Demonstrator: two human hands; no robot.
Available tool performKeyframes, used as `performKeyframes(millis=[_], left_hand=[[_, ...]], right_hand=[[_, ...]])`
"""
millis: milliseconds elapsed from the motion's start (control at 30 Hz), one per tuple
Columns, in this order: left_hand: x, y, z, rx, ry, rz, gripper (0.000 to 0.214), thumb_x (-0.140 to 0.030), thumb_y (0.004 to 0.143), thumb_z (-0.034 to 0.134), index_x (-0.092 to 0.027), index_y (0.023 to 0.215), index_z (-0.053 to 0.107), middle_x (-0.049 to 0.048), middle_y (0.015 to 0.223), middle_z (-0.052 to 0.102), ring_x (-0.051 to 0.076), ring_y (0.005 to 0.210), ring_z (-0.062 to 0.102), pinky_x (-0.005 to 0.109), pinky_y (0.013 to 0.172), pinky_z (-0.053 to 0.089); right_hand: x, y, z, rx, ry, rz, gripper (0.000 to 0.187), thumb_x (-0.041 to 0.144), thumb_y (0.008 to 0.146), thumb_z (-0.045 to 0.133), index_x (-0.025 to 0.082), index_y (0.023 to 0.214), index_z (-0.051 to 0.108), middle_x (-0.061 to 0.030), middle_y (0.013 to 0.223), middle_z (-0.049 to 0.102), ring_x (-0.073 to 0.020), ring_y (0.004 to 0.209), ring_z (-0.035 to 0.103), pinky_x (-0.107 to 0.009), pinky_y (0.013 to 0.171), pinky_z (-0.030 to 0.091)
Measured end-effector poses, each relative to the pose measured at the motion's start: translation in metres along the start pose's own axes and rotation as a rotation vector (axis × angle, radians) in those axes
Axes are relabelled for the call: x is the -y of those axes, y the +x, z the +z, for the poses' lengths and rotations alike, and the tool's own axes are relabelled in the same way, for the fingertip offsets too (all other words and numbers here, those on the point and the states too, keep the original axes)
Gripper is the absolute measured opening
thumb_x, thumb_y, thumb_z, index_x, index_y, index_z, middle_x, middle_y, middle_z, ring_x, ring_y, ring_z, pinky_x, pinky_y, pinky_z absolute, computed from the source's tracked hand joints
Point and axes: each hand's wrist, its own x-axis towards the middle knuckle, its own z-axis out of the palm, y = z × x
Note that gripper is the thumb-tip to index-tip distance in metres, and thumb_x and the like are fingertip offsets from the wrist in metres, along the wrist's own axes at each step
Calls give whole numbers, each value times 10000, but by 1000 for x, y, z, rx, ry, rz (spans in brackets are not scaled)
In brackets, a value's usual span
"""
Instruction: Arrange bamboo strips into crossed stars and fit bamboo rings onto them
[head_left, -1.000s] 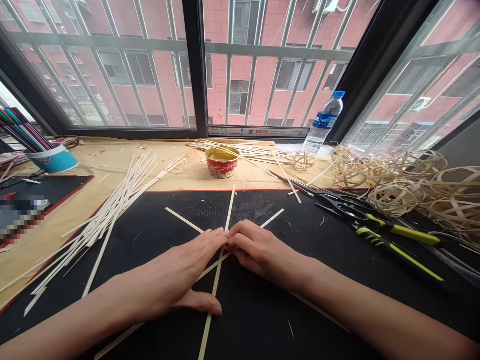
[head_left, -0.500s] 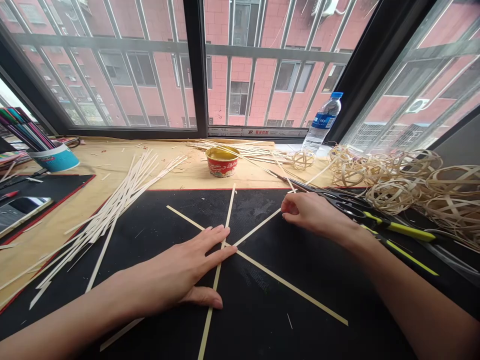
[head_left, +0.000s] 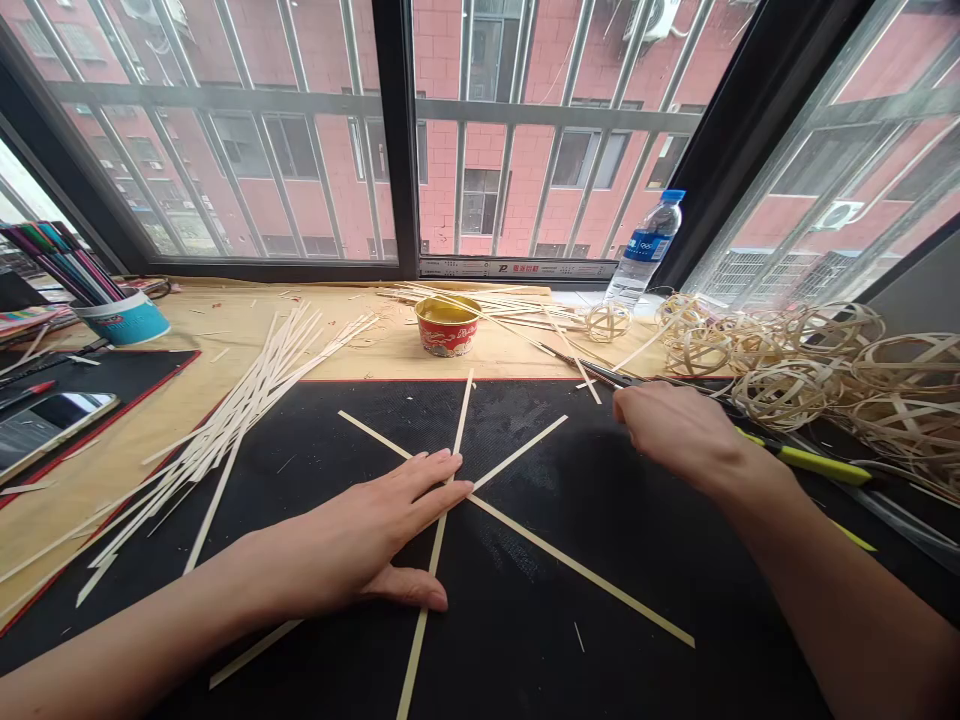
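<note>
Three flat bamboo strips [head_left: 585, 570] lie crossed like a star on a black mat. Spread over their crossing, my left hand [head_left: 390, 530] presses them down, fingers stretched and thumb apart; the crossing itself is mostly hidden under the fingertips. At the right, my right hand [head_left: 675, 425] is curled over the handles of a pair of scissors [head_left: 600, 372]. Their blades point left toward the mat's back edge, and the handles are hidden beneath the hand. A tool with yellow-green handles [head_left: 821, 464] lies just right of that hand.
A pile of loose bamboo strips [head_left: 247, 400] lies at left. Behind the mat [head_left: 630, 530] stand a red tin [head_left: 447, 333] and a water bottle [head_left: 645, 250]. Woven bamboo balls [head_left: 780, 385] crowd the right. A pen cup [head_left: 127, 318] and a phone [head_left: 56, 430] are far left.
My right hand has let go of the end of one strip and moved right onto the scissors. The left hand stays on the crossing. The view has shifted slightly.
</note>
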Motion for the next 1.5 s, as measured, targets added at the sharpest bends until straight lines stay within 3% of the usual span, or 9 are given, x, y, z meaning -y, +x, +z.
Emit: performKeyframes(millis=[67,100,167,200,267,367,900,1367,1500], left_hand=[[0,0,1,14,-13,-32,849,-570,814,609,-274,1490,189,83,1575,142,288,1433,151,438,1143,239],[0,0,1,20,-19,-50,879,-574,811,610,-267,1496,154,83,1576,136,281,1435,146,437,1145,234],[0,-1,2,19,-32,-76,910,-586,807,607,-263,1501,116,77,1577,134,269,1435,154,431,1145,236],[0,-2,3,13,-37,-83,912,-590,808,602,-262,1502,109,73,1577,136,265,1434,162,427,1145,239],[-1,-3,3,10,-48,-89,915,-600,808,593,-253,1503,109,71,1576,145,262,1432,178,421,1145,244],[-1,-5,2,27,-65,-111,926,-612,808,584,-227,1504,111,86,1574,144,272,1431,176,427,1145,243],[0,-3,-5,78,-71,-117,950,-660,794,560,-233,1505,98,101,1571,140,292,1429,163,433,1136,258],[-1,-5,-7,98,-97,-157,999,-659,769,593,-234,1507,70,110,1572,145,303,1426,183,443,1127,276],[-2,-4,3,28,-132,-133,1005,-655,758,610,-250,1505,74,102,1587,24,312,1442,66,482,1144,223]], right_hand=[[5,-3,-2,-91,37,-1,250,-5,702,525,149,778,707,-182,827,692,-301,752,674,-331,584,452],[10,-5,-2,-172,115,-71,259,8,741,516,153,823,714,-177,864,694,-297,799,673,-350,642,477],[25,-10,1,-349,398,-378,241,88,841,515,182,944,711,-134,994,691,-254,918,657,-359,803,493],[34,-13,4,-367,561,-579,204,156,873,539,198,985,705,-105,1042,682,-224,952,646,-343,857,488],[48,-17,11,-281,764,-883,191,269,874,606,218,1034,698,-72,1109,654,-187,999,619,-311,902,481],[59,-19,19,-142,757,-1041,272,323,859,638,247,1117,679,-70,1164,604,-189,1068,555,-331,934,464],[58,-12,20,-21,695,-1068,319,367,880,601,257,1172,668,-89,1203,515,-199,1088,474,-354,973,400],[58,-14,20,-4,718,-1050,335,357,866,623,233,1174,670,-94,1189,520,-197,1112,457,-329,986,387],[59,-13,19,-14,706,-1055,327,346,860,633,211,1153,682,-106,1182,524,-202,1115,459,-338,992,380]])
